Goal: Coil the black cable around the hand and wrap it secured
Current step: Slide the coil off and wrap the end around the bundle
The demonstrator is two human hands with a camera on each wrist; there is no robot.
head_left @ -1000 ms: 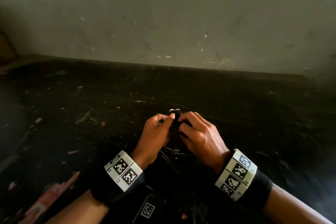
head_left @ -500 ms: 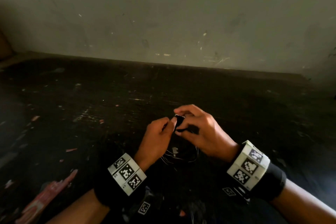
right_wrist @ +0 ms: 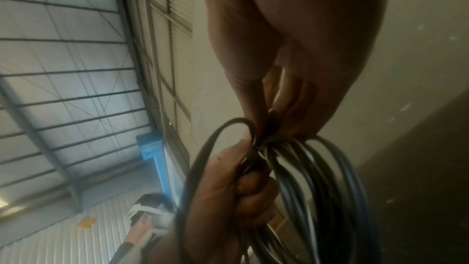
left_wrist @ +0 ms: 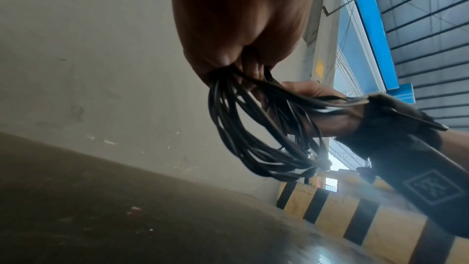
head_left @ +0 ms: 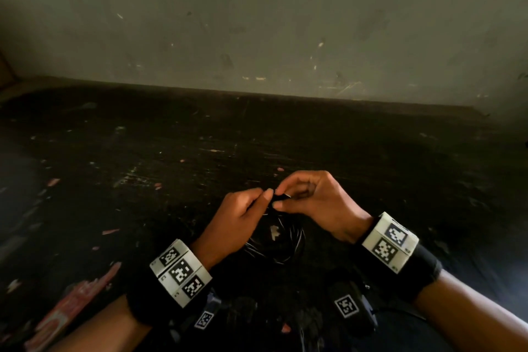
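Both hands, left hand (head_left: 241, 218) and right hand (head_left: 317, 203), pinch the cable (head_left: 281, 240) coil's top just above the near table (head_left: 114, 151); right hand, now risen and rotated, suggests the securing wrap is under way.

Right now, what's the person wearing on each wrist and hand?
Both hands bare. Left wrist: black fabric wristband carrying a white block of square black-and-white fiducial tags. Right wrist: the same, black band and white tag block. Smaller tagged black camera units sit beneath each wrist.

We see a dark scuffed table (head_left: 171, 151) w/ grey wall (head_left: 257, 23) behind, yellow-black striped barrier (left_wrist: 355, 214) nearby.
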